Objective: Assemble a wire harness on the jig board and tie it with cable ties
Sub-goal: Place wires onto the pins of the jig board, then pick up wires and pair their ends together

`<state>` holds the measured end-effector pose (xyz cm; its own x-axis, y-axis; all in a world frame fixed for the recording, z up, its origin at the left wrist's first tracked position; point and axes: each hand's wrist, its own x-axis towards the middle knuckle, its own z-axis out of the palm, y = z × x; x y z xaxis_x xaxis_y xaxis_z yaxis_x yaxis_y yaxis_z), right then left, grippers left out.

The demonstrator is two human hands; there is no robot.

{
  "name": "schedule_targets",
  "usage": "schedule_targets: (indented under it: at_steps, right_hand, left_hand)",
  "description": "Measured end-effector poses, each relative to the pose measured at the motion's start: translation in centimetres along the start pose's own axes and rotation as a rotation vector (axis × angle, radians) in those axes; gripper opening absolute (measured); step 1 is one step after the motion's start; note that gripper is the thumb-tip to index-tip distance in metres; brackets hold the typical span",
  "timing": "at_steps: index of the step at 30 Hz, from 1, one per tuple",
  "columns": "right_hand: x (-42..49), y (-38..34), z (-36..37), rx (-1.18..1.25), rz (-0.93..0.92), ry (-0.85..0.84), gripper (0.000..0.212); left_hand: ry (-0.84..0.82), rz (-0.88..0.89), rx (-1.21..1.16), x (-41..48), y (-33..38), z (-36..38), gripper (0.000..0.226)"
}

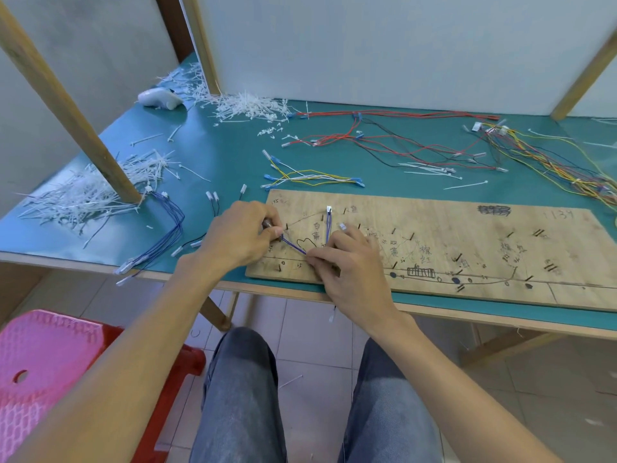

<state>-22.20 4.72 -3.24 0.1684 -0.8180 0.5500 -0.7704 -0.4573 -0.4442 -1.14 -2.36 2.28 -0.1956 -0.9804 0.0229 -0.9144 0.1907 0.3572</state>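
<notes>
At the left end of the flat plywood jig board (467, 235), a thin purple wire (328, 225) runs down to the right hand (347, 265), which pinches it. The left hand (240, 238) pinches it farther left; white cable ties (247, 106) lie heaped on the green tabletop (217, 155).

A board (467, 235) lies on the table (217, 155) along its front edge. On the board's left end the left hand (238, 237) and right hand (347, 262) each pinch a wire (293, 245) that runs between them. Just behind the board lies a small wire bundle (310, 177), with longer wires (400, 142) farther back. Left of the board, a wire loom (167, 228) reaches the table's edge. A heap of cable ties (90, 192) surrounds a post (66, 105) at far left.
</notes>
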Motion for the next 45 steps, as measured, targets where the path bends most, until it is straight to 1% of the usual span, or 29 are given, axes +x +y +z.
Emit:
schedule_targets:
  at_steps: [4,8,11,13,16,18,21,23,25,27,29,32,35,37,39,41,45]
  right_hand:
    - [-0.1,-0.1,0.1,-0.042,-0.011,-0.015,0.010]
    - [-0.1,-0.3,0.1,-0.054,0.013,-0.011,0.013]
    - [-0.2,-0.3,-0.1,-0.053,0.023,-0.004,0.014]
    - [-0.2,-0.3,-0.2,-0.048,0.030,0.014,0.017]
    - [-0.2,-0.8,-0.8,0.061,0.064,0.079,0.028]
    - [0.0,-0.9,-1.7,0.139,0.101,0.147,0.025]
    - [0.4,0.5,-3.8,0.179,0.178,0.169,0.012]
    - [0.7,1.8,-4.8,0.213,0.273,0.159,0.011]
    - [0.6,2.4,-4.8,0.233,0.362,0.147,0.015]
    - [0.3,2.3,-4.0,0.228,0.409,0.131,0.015]
    - [0.0,2.1,-3.2,0.197,0.421,0.141,0.015]
    - [0.2,2.5,-3.0,0.173,0.436,0.166,0.015]
    - [-0.1,2.5,-3.1,0.142,0.400,0.157,0.013]
    - [-0.3,2.6,-3.2,0.131,0.375,0.142,0.012]
    - [-0.4,2.7,-3.1,0.124,0.372,0.128,0.012]
    - [-0.3,2.9,-3.0,0.124,0.378,0.132,0.011]
    - [-0.3,2.9,-2.9,0.124,0.379,0.129,0.011]
  left_hand:
    - [0.043,0.010,0.038,0.0,0.2,0.3,0.005]
    - [0.104,0.059,0.074,-0.2,0.9,0.2,0.025]
    - [0.192,0.156,0.148,-1.0,1.9,0.4,0.029]
    - [0.224,0.249,0.147,-1.8,2.4,0.8,0.028]
    - [0.176,0.360,0.232,-2.8,3.2,1.5,0.020]
    - [0.136,0.379,0.243,-3.0,3.4,1.9,0.021]
    - [0.087,0.366,0.234,-2.7,3.5,1.4,0.025]
    - [0.088,0.333,0.215,-1.7,3.9,0.9,0.028]
    - [0.130,0.276,0.120,0.4,5.0,0.5,0.026]
    - [0.149,0.212,-0.022,3.2,6.5,0.6,0.023]
    - [0.130,0.166,-0.087,6.1,7.8,1.0,0.022]
    - [0.112,0.142,-0.017,10.1,9.1,2.0,0.021]
    - [0.053,0.116,0.019,12.8,9.1,3.0,0.029]
    - [0.026,0.097,0.052,13.8,9.0,3.5,0.026]
    - [0.035,0.076,0.053,14.3,8.8,3.9,0.015]
    - [0.039,0.073,0.045,14.6,8.6,4.0,0.010]
    - [0.017,0.090,0.056,14.9,7.8,4.0,0.017]
